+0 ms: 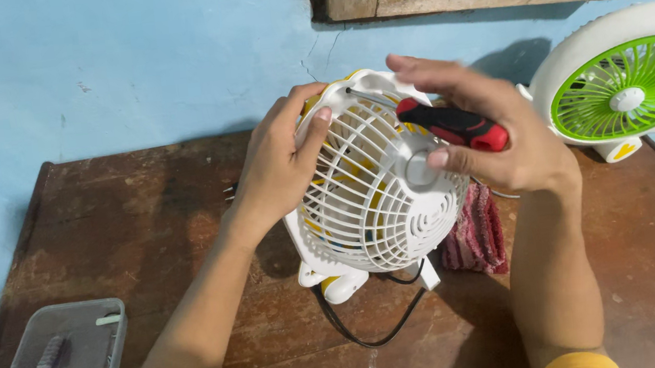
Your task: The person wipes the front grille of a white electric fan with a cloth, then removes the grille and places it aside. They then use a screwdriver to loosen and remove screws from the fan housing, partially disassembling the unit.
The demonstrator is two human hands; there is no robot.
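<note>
Left hand [280, 160] gripping white fan [377, 195] rim on brown table [144, 211]; right hand [492, 130] closed around red-black screwdriver [451, 124], tip at top rim. Grille still attached; unfastening apparently just starting.

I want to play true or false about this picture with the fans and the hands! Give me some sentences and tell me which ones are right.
1. The right hand holds a screwdriver with a red and black handle. True.
2. The left hand lies flat on the table. False: it grips the side of the white fan.
3. The other fan, by the wall, has blue blades. False: its blades are green.
4. A clear plastic box sits at the table's near left corner. True.
5. A black cable runs from under the white fan. True.
6. The red cloth covers the white fan. False: it lies on the table beside it.
</note>
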